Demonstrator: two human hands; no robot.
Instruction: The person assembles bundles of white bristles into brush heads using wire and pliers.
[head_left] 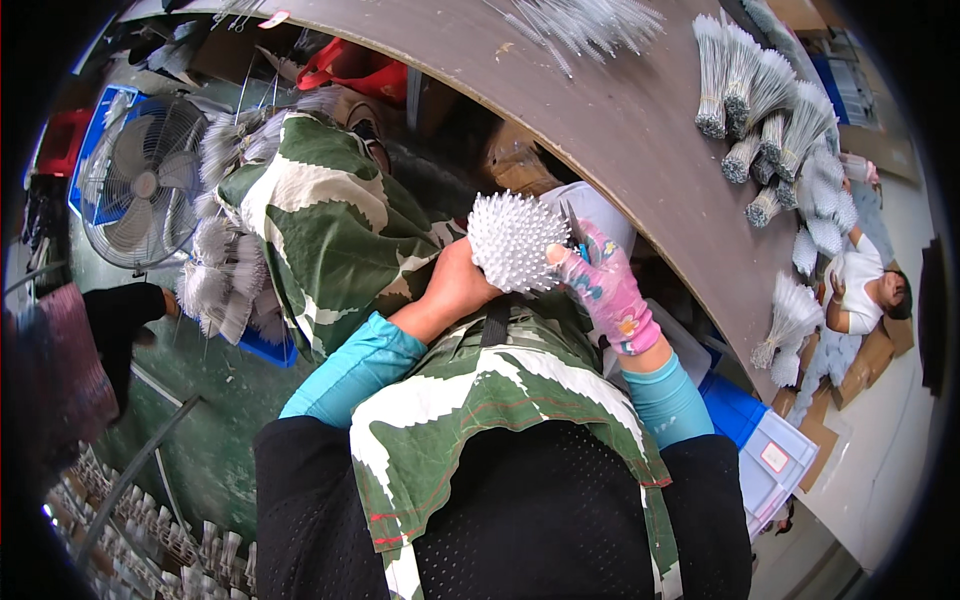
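Observation:
My bare left hand [458, 280] is closed around the side of a rounded white bundle [515, 240], held above my lap. It looks like many thin brushes seen end-on, with small white tips all over. On its right side is my right hand [610, 285], in a pink flowered glove with the thumb tip bare. The thumb touches or nearly touches the bundle's edge. A small tool with a dark pointed blade and blue grip [580, 240], perhaps snips, sticks up from the gloved hand. Most of it is hidden by the fingers.
A brown curved table [640, 130] runs along the far and right side. On it lie loose thin brushes [590, 25] and several tied bundles [770, 90]. At left stand a fan [145, 185] and more white bundles [225, 270]. Another person [865, 285] sits across the table.

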